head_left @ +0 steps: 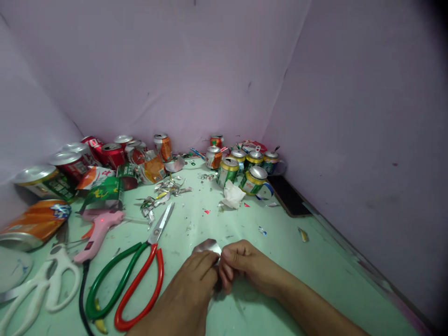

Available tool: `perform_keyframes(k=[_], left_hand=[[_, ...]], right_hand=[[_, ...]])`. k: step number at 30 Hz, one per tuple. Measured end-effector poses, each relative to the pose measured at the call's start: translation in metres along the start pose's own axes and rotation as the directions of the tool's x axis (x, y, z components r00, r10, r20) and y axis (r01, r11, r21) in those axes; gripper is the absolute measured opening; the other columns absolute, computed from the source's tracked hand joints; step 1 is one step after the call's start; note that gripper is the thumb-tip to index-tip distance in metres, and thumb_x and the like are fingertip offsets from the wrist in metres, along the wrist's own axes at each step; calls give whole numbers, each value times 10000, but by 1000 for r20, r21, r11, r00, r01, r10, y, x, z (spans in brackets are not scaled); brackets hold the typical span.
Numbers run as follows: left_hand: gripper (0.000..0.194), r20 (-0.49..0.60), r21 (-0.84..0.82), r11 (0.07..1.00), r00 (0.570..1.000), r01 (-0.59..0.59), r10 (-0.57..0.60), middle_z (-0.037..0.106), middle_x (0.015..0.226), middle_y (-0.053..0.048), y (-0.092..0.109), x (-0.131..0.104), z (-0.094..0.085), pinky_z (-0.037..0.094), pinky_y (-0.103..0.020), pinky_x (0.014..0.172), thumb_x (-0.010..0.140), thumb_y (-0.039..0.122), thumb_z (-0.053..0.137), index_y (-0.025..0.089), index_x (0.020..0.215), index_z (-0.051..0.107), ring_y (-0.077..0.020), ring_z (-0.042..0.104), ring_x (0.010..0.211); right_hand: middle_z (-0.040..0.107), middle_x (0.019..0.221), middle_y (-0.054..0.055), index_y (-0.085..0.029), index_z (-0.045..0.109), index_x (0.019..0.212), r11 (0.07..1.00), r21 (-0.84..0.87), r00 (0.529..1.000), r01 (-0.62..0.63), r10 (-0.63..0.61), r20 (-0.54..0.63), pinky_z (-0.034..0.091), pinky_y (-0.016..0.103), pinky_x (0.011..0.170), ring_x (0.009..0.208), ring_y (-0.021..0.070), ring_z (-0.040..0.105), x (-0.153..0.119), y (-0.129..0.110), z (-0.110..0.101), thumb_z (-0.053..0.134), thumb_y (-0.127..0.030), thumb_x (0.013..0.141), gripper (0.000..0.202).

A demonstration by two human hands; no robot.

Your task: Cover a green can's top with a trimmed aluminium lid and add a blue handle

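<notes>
Close together at the front middle of the table, both my hands are on a small piece of silvery sheet metal (pixel 207 244). My left hand (pixel 191 282) curls over its near edge, with the back of the hand toward me. My right hand (pixel 241 263) pinches at its right side, thumb and fingers bent in. Most of the metal piece is hidden under my fingers. Left of my hands lie large scissors (pixel 131 275) with one green and one red handle, their blades pointing away and closed.
A pink glue gun (pixel 100 233) and white scissors (pixel 47 280) lie at the left. Drink cans (pixel 112 155) and cut can sheets line the back left, metal scraps (pixel 170 186) before them. More cans (pixel 229 171), crumpled tissue (pixel 233 195) and a phone (pixel 289 196) are at the back right.
</notes>
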State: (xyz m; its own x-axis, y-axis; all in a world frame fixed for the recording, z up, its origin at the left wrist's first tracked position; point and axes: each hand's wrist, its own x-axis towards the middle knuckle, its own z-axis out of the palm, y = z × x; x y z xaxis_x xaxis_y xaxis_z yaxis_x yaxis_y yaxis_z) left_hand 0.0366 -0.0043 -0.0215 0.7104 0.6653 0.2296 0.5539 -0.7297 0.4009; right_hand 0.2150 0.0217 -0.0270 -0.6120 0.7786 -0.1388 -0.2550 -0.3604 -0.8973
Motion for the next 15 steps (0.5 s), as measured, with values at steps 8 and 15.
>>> perform_keyframes(k=[8, 15], left_hand=[[365, 85, -107, 993, 996, 40, -31, 554, 1156, -112, 0, 4, -12, 436, -392, 985, 797, 47, 389, 175, 1114, 515, -224, 487, 1149], [435, 117, -217, 971, 990, 104, -80, 500, 1263, -55, -8, -5, -17, 440, -318, 971, 774, 41, 445, 231, 1160, 508, -193, 455, 1194]], right_hand=[[589, 631, 17, -122, 571, 719, 984, -177, 993, 7, -28, -117, 418, 233, 539, 552, 100, 539, -9, -18, 3, 655, -460, 717, 348], [533, 583, -21, -137, 588, 653, 921, -385, 938, -63, -78, -339, 354, 209, 504, 525, 75, 443, -33, -28, -3, 693, -406, 672, 289]])
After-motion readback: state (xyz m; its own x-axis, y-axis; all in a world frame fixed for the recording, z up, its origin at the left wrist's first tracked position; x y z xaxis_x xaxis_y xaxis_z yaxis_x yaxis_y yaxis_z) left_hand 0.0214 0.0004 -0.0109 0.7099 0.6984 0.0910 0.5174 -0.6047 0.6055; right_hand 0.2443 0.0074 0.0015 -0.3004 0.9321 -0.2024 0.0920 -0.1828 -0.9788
